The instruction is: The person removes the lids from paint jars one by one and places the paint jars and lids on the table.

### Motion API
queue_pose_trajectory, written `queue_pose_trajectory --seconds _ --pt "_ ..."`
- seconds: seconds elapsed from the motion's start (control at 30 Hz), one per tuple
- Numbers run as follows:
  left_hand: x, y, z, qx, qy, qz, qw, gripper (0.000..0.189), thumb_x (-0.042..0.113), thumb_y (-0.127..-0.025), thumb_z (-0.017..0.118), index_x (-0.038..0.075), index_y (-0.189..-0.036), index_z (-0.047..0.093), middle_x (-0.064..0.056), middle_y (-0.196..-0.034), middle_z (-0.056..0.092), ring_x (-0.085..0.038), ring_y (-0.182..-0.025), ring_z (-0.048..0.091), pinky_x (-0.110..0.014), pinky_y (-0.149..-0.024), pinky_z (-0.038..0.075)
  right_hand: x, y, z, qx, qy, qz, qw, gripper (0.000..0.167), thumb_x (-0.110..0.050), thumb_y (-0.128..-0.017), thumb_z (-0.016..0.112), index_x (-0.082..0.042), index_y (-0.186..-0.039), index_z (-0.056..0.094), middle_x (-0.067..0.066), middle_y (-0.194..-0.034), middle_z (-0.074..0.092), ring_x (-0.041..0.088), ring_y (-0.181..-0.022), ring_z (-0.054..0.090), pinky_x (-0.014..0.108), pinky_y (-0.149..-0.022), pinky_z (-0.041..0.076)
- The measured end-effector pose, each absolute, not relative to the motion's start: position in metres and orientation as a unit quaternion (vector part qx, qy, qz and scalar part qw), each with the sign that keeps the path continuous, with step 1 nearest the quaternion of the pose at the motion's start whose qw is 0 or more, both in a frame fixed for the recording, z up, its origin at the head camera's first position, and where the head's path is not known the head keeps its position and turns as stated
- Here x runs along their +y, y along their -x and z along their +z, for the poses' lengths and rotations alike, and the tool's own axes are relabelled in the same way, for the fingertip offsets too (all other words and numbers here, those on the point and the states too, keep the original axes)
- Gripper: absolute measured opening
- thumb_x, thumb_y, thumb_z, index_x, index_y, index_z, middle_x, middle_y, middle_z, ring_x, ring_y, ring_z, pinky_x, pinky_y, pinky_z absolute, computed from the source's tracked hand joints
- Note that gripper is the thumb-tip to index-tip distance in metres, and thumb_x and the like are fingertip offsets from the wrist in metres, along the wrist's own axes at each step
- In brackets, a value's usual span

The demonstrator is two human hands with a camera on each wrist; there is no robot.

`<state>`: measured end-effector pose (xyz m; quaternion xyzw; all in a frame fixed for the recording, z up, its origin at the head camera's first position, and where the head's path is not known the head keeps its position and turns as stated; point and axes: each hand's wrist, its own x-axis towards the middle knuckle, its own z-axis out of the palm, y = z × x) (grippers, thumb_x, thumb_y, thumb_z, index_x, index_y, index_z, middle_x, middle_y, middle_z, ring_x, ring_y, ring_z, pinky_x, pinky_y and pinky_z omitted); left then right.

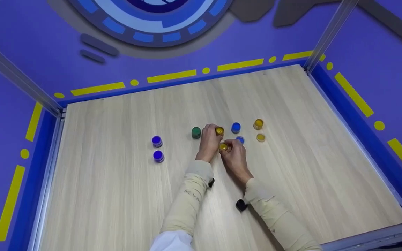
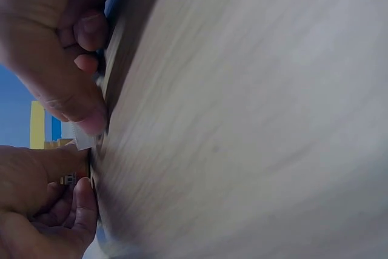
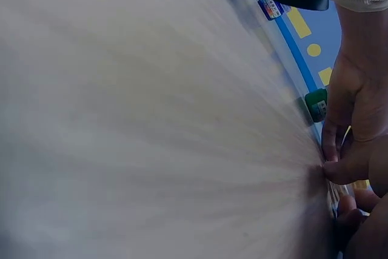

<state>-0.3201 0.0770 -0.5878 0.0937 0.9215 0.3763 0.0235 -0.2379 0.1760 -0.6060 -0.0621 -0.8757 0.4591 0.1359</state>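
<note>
My left hand (image 1: 208, 141) grips a small open jar of yellow paint (image 1: 220, 131) standing on the table. Just in front of it, my right hand (image 1: 235, 155) pinches a round lid with yellow paint inside (image 1: 223, 146), apart from the jar. The left wrist view shows a whitish lid edge (image 2: 83, 142) at a thumb tip, low over the wood. A green paint jar (image 1: 196, 132) stands just left of my left hand. Beyond my right hand is a blue paint jar (image 1: 236, 127), with a blue-stained lid (image 1: 240, 139) partly hidden by my fingers.
Further right stand another yellow paint jar (image 1: 258, 124) and, in front of it, a yellow-stained lid (image 1: 260, 137). Two purple paint jars, one farther back (image 1: 157, 141) and one nearer (image 1: 158, 156), are on the left. Blue-purple walls (image 1: 173, 62) border the wooden table (image 1: 117, 195).
</note>
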Motion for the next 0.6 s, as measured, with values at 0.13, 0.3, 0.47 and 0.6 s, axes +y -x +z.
queue_pose_trajectory --seconds 0.13,0.3,0.47,0.6 --pt "0.0768 0.3198 -0.5863 0.922 -0.092 0.376 0.025 0.026 0.002 -0.089 0.078 0.001 -0.112 0.067 -0.013 -0.109 0.064 -0.028 -0.108 0.062 -0.036 -0.099 0.049 0.1764 0.2389 -0.6049 -0.881 0.053 0.451 0.134 0.028 0.005 -0.082 0.077 0.008 -0.108 0.069 0.019 -0.099 0.067 0.031 -0.088 0.06 0.045 -0.078 0.05" --pt "0.0768 0.3186 -0.5855 0.922 -0.09 0.375 0.029 0.026 0.003 -0.09 0.078 0.0 -0.114 0.066 -0.013 -0.111 0.064 -0.027 -0.111 0.062 -0.036 -0.101 0.048 0.1768 0.2403 -0.6045 -0.884 0.046 0.447 0.133 0.027 0.006 -0.082 0.077 0.008 -0.107 0.068 0.019 -0.099 0.066 0.032 -0.089 0.059 0.046 -0.08 0.049" --pt "0.0777 0.3179 -0.5871 0.924 -0.091 0.37 0.022 0.028 0.004 -0.09 0.078 0.0 -0.115 0.065 -0.014 -0.112 0.063 -0.028 -0.111 0.061 -0.037 -0.1 0.048 0.1769 0.241 -0.6053 -0.886 0.039 0.443 0.132 0.029 0.006 -0.082 0.078 0.009 -0.11 0.068 0.021 -0.101 0.066 0.033 -0.093 0.06 0.049 -0.084 0.05" --pt "0.0796 0.3172 -0.5877 0.927 -0.093 0.363 0.02 0.029 0.004 -0.091 0.077 -0.001 -0.116 0.065 -0.015 -0.111 0.062 -0.03 -0.109 0.06 -0.038 -0.099 0.048 0.1769 0.2427 -0.6047 -0.889 0.033 0.439 0.128 0.028 0.006 -0.082 0.078 0.009 -0.108 0.069 0.02 -0.1 0.067 0.033 -0.094 0.059 0.05 -0.087 0.049"
